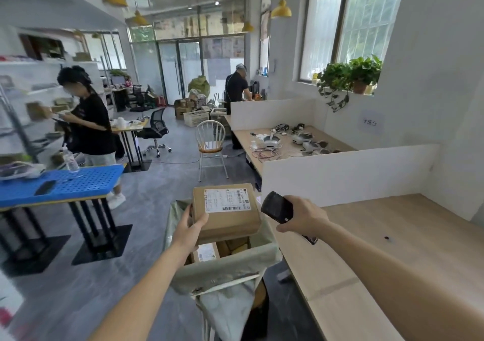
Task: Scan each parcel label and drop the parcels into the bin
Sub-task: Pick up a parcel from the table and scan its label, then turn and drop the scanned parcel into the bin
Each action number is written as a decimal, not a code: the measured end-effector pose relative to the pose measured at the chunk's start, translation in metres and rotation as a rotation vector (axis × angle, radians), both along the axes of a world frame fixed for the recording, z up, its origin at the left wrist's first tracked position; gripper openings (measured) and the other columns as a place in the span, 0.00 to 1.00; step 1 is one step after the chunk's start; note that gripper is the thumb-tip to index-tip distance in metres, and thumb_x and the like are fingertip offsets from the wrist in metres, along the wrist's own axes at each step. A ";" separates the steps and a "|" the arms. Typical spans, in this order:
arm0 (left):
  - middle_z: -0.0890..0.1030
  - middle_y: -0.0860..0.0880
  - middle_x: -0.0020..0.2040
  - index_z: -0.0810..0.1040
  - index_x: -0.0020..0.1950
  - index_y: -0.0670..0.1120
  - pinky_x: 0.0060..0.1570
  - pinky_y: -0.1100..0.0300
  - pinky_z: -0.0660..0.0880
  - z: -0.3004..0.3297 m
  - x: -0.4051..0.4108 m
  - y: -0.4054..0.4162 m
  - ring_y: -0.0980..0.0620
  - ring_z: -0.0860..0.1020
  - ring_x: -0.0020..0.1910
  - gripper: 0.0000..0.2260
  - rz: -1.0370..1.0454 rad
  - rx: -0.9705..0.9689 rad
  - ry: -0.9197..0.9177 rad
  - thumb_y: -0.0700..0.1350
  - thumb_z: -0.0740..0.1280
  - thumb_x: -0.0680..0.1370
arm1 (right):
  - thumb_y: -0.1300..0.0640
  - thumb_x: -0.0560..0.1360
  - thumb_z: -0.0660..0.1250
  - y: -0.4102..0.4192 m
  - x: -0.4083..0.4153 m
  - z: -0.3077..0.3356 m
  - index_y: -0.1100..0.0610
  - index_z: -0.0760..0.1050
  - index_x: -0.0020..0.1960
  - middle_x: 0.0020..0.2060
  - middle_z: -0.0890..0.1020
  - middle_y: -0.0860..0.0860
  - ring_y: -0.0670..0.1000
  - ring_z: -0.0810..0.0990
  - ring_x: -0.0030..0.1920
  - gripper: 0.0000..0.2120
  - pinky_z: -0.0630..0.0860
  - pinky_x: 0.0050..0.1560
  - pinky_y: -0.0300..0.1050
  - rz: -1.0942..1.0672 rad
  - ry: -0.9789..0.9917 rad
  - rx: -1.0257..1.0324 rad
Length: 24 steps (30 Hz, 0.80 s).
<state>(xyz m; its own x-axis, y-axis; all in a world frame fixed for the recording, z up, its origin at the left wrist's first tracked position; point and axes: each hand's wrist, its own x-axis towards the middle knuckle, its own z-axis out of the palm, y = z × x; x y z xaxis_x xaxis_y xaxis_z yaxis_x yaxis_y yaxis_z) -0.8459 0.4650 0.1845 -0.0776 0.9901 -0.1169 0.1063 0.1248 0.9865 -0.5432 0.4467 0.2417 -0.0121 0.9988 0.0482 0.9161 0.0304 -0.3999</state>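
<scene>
My left hand grips a brown cardboard parcel by its left edge, holding it above the bin. A white shipping label with barcodes faces up on the parcel's top. My right hand holds a black handheld scanner just right of the parcel, its head beside the label. The bin is a frame lined with a pale green sack; several cardboard parcels lie inside it.
A long wooden table runs along my right, with a white partition behind it. A blue perforated table stands to the left. Two people work farther back. A white chair stands on the grey floor.
</scene>
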 end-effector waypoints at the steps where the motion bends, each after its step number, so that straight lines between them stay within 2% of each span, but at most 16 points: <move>1: 0.69 0.48 0.72 0.56 0.79 0.61 0.54 0.49 0.72 -0.005 0.001 0.016 0.48 0.71 0.60 0.31 0.007 -0.007 0.004 0.55 0.67 0.80 | 0.44 0.65 0.78 0.020 0.000 -0.006 0.48 0.74 0.61 0.51 0.81 0.47 0.51 0.79 0.50 0.27 0.71 0.36 0.42 0.016 0.001 -0.005; 4: 0.70 0.47 0.71 0.56 0.79 0.61 0.54 0.50 0.72 -0.020 0.006 0.067 0.48 0.71 0.59 0.30 0.034 -0.035 0.019 0.54 0.67 0.80 | 0.45 0.65 0.78 0.081 0.003 -0.023 0.48 0.74 0.58 0.49 0.81 0.47 0.50 0.78 0.48 0.25 0.71 0.35 0.41 0.046 0.008 -0.022; 7: 0.72 0.49 0.65 0.58 0.78 0.61 0.50 0.52 0.77 -0.038 0.012 0.116 0.48 0.73 0.58 0.30 0.043 -0.096 0.052 0.55 0.67 0.79 | 0.46 0.65 0.78 0.140 0.008 -0.043 0.47 0.73 0.52 0.44 0.79 0.46 0.50 0.78 0.46 0.21 0.68 0.34 0.41 0.060 0.019 -0.076; 9: 0.72 0.49 0.68 0.57 0.78 0.64 0.54 0.46 0.79 -0.053 0.016 0.147 0.45 0.74 0.61 0.32 0.040 -0.143 0.057 0.57 0.68 0.78 | 0.47 0.64 0.77 0.176 0.012 -0.058 0.47 0.71 0.48 0.42 0.78 0.45 0.50 0.77 0.44 0.19 0.67 0.33 0.42 0.063 0.029 -0.112; 11: 0.71 0.49 0.72 0.56 0.78 0.64 0.59 0.41 0.76 -0.071 0.020 0.173 0.43 0.73 0.66 0.32 0.033 -0.195 0.071 0.58 0.69 0.78 | 0.47 0.64 0.77 0.206 0.016 -0.073 0.47 0.71 0.47 0.42 0.78 0.45 0.50 0.77 0.43 0.18 0.67 0.34 0.42 0.063 0.034 -0.146; 15: 0.69 0.51 0.73 0.57 0.78 0.63 0.62 0.41 0.73 -0.112 0.027 0.210 0.44 0.71 0.68 0.31 0.019 -0.278 0.059 0.55 0.68 0.79 | 0.47 0.63 0.76 0.251 0.021 -0.108 0.46 0.70 0.45 0.41 0.78 0.44 0.49 0.78 0.42 0.18 0.69 0.34 0.43 0.045 0.027 -0.215; 19: 0.71 0.50 0.71 0.58 0.79 0.59 0.61 0.46 0.73 -0.150 0.033 0.236 0.47 0.72 0.63 0.30 0.027 -0.369 0.040 0.52 0.68 0.80 | 0.46 0.62 0.76 0.281 0.024 -0.146 0.46 0.73 0.50 0.42 0.79 0.44 0.48 0.79 0.44 0.19 0.75 0.38 0.44 0.036 0.009 -0.286; 24: 0.73 0.50 0.67 0.58 0.79 0.59 0.59 0.49 0.73 -0.195 0.040 0.263 0.48 0.72 0.63 0.30 0.005 -0.478 0.035 0.51 0.68 0.80 | 0.44 0.63 0.77 0.308 0.027 -0.186 0.44 0.74 0.61 0.50 0.79 0.43 0.49 0.78 0.50 0.28 0.77 0.45 0.46 0.006 0.005 -0.347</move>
